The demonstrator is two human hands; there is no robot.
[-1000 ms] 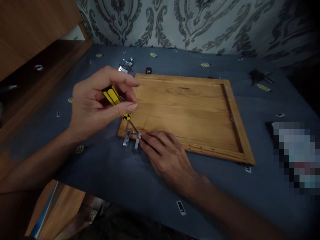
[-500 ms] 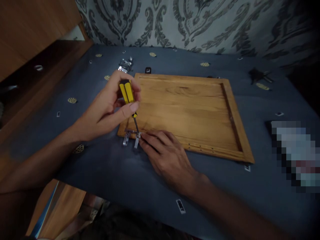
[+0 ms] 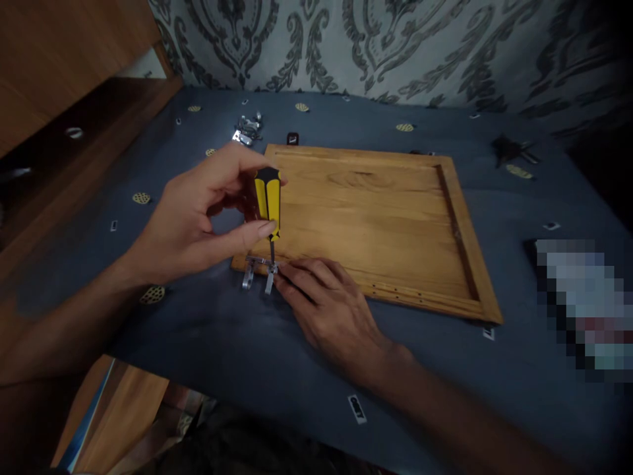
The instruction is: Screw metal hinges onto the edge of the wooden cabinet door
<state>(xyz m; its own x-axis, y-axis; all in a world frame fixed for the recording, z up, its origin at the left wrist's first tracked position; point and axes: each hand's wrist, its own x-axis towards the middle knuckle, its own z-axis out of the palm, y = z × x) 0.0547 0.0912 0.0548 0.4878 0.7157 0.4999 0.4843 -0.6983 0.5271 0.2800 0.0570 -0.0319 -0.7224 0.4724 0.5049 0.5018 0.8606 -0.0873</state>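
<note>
My left hand [image 3: 198, 211] grips a yellow and black screwdriver [image 3: 268, 201] between thumb and fingers, handle up. The screwdriver's tip meets a silver metal hinge [image 3: 271, 274] at the front left edge of a framed wooden panel [image 3: 376, 224]. My right hand [image 3: 331, 303] rests over the panel's front edge, its fingers drawn together and the fingertips against that hinge; the thumb is hidden. The hinge's two arms stick out past the edge toward me. A row of small dark holes marks the panel's front rail to the right of my right hand.
Loose metal hardware [image 3: 248, 127] lies in a pile behind the panel on the blue patterned tablecloth [image 3: 208, 343]. A dark object [image 3: 514, 150] sits at the back right. To the right is a pixelated item [image 3: 583, 303]. A wooden cabinet [image 3: 74, 59] borders the left, a patterned curtain [image 3: 346, 46] the back.
The screwdriver has turned from leaning left to nearly upright, its tip still at the hinge. My left hand has shifted its hold with it. My right hand has stayed in place.
</note>
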